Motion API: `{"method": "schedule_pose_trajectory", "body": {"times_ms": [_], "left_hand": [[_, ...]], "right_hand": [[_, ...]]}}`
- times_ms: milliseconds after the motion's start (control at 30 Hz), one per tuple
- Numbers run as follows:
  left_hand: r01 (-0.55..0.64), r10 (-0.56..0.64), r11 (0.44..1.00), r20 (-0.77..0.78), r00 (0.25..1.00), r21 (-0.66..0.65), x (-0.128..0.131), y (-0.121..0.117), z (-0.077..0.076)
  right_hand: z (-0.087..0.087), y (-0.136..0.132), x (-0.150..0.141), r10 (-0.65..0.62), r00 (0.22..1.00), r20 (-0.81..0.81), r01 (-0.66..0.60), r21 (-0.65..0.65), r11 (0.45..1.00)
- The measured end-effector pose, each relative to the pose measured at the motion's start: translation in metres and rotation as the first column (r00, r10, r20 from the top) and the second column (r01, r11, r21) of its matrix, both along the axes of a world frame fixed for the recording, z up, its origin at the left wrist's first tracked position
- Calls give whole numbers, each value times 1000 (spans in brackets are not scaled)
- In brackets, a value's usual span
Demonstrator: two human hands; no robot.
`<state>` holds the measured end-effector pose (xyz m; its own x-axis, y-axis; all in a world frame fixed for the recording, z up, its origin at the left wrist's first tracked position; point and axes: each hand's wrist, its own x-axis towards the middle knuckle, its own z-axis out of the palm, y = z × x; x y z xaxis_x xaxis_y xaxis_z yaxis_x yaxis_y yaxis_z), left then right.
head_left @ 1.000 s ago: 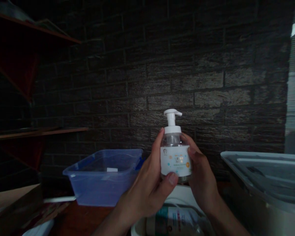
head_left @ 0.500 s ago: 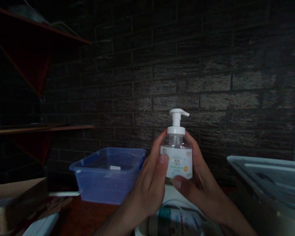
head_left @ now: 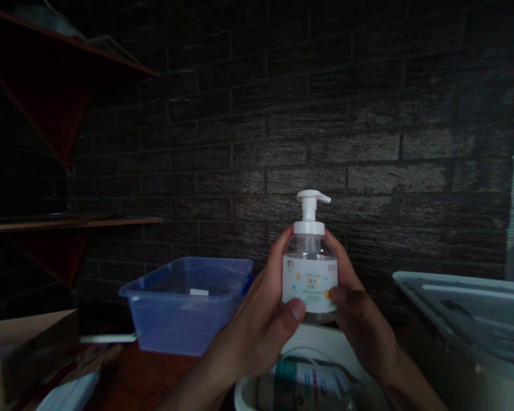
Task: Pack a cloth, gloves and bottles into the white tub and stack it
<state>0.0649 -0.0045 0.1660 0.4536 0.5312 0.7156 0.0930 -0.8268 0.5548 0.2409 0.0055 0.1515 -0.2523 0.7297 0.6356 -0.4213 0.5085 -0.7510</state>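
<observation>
A clear pump bottle [head_left: 310,279] with a white pump top and a pale printed label stands upright between my hands. From the left, my left hand [head_left: 268,319] is wrapped round it, thumb resting on the lower label edge. My right hand [head_left: 364,319] grips the other side, its thumb at the label's right edge. Both sets of fingertips are hidden behind the bottle. Below it sits a white container [head_left: 321,339] holding a printed packet [head_left: 306,385] with green and white areas.
To the left is a blue translucent bin [head_left: 175,322], with an open cardboard box [head_left: 34,348] farther left. A lidded plastic bin [head_left: 466,331] stands at the right. Wooden shelves [head_left: 111,221] project from the left, before a dark brick wall [head_left: 248,131].
My left thumb has slid down to the label's lower edge. My right thumb has moved up and right, uncovering more of the label. The bottle has shifted slightly right.
</observation>
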Motion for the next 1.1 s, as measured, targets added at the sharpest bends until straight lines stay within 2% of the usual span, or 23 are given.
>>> {"method": "schedule_pose_trajectory", "body": {"times_ms": [100, 267, 467, 600, 767, 933, 1100], "left_hand": [[13, -13, 1000, -46, 999, -4, -2, -3, 3], [42, -43, 999, -74, 996, -14, -4, -1, 5], [58, -57, 998, -69, 996, 14, -3, 1, 4], [18, -16, 999, -86, 996, 30, -2, 1, 0], [-73, 72, 997, 25, 997, 10, 4, 5, -9], [-68, 80, 994, 135, 988, -88, 9, 6, -12], [-79, 84, 996, 203, 976, -33, 12, 7, -11]], "right_hand": [[1, -2, 3, 83, 996, 5, -83, -28, 996], [2, -7, 3, 106, 994, -31, -109, -74, 991], [3, -6, 4, 62, 998, -1, -62, -61, 996], [5, -6, 5, 40, 999, 19, -39, -42, 998], [4, -4, 2, 25, 999, -31, -26, -34, 999], [2, -3, 0, 19, 995, -103, -23, -35, 999], [1, 1, 0, 59, 988, -144, -67, -48, 997]]}}
